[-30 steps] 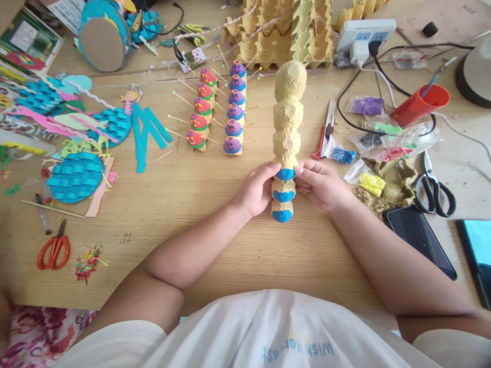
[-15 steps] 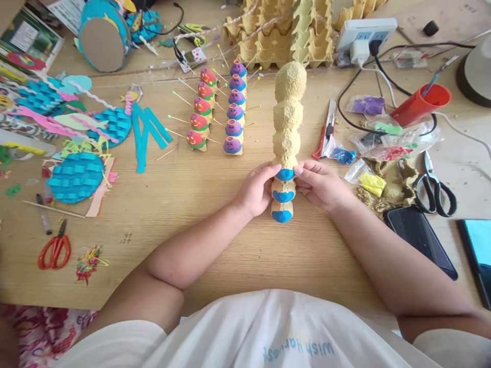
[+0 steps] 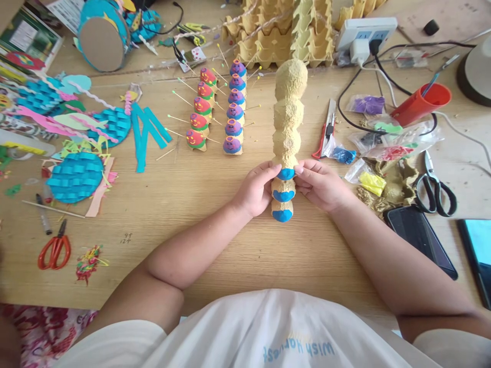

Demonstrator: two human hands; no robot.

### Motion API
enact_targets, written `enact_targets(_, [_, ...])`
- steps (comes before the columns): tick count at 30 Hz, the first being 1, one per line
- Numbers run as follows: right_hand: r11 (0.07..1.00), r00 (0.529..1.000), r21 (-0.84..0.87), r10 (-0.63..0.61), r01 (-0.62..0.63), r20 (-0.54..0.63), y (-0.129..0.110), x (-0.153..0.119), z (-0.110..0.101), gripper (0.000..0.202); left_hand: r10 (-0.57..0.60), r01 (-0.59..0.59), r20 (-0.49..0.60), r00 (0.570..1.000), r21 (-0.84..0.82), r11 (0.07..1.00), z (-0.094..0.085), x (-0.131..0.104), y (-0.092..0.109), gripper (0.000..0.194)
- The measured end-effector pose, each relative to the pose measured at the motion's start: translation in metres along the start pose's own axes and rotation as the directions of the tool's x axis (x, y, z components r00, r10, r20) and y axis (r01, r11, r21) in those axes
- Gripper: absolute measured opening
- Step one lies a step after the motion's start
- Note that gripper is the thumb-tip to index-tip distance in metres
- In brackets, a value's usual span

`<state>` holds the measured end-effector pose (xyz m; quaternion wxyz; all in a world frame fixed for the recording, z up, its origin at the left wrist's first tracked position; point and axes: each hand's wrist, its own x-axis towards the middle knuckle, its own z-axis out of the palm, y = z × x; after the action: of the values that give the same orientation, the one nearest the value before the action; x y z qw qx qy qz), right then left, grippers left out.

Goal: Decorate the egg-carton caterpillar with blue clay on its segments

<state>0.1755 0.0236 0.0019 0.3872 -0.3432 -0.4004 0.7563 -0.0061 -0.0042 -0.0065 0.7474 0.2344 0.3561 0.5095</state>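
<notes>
Currently left hand (image 3: 255,190) and right hand (image 3: 321,185) pinch the egg-carton strip (image 3: 287,128) from both sides at its blue clay caps, on the table (image 3: 215,204) right of the painted carton figures (image 3: 217,110). Squeezing likely smears clay.

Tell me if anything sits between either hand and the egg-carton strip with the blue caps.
Nothing visible does. The left hand and right hand already pinch the egg-carton strip from both sides at its third blue cap. The box cutter and the purple caterpillar lie off to the sides.
</notes>
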Motion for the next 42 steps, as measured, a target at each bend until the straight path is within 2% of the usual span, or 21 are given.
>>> enact_targets(4, [1.0, 1.0, -0.006, 0.001, -0.001, 0.004, 0.0, 0.0, 0.0, 0.058, 0.003, -0.002, -0.013, 1.0, 0.046, 0.999, -0.001, 0.001, 0.0, 0.044])
enact_targets(9, [0.999, 1.0, 0.048, 0.013, -0.014, 0.007, 0.0, 0.001, -0.007, 0.063, -0.043, 0.043, 0.007, 0.999, 0.02, 0.999, 0.003, 0.002, 0.001, 0.052])
enact_targets(14, [0.995, 1.0, 0.092, 0.023, -0.025, 0.017, 0.002, 0.004, -0.015, 0.067, 0.019, -0.021, 0.074, 0.997, 0.022, 1.0, 0.005, 0.002, -0.002, 0.044])
enact_targets(21, [0.992, 0.996, 0.095, 0.084, -0.082, -0.02, 0.005, 0.005, -0.017, 0.071, 0.052, -0.051, -0.016, 0.999, 0.042, 0.998, 0.003, 0.003, -0.008, 0.034])
enact_targets(29, [0.994, 0.998, 0.095, 0.064, -0.063, -0.004, 0.005, 0.006, -0.015, 0.068, 0.052, -0.051, -0.058, 0.997, 0.02, 0.998, 0.005, 0.004, -0.007, 0.031])
enact_targets(36, [0.995, 0.999, 0.085, 0.05, -0.051, 0.019, 0.005, 0.005, -0.014, 0.069, 0.081, -0.08, -0.012, 0.997, 0.057, 0.995, 0.002, 0.003, -0.006, 0.044])
enact_targets(42, [0.996, 0.999, 0.077, 0.048, -0.048, 0.007, 0.005, 0.004, -0.014, 0.068, 0.118, -0.117, 0.001, 0.993, 0.072, 0.99, 0.002, 0.002, -0.005, 0.047])
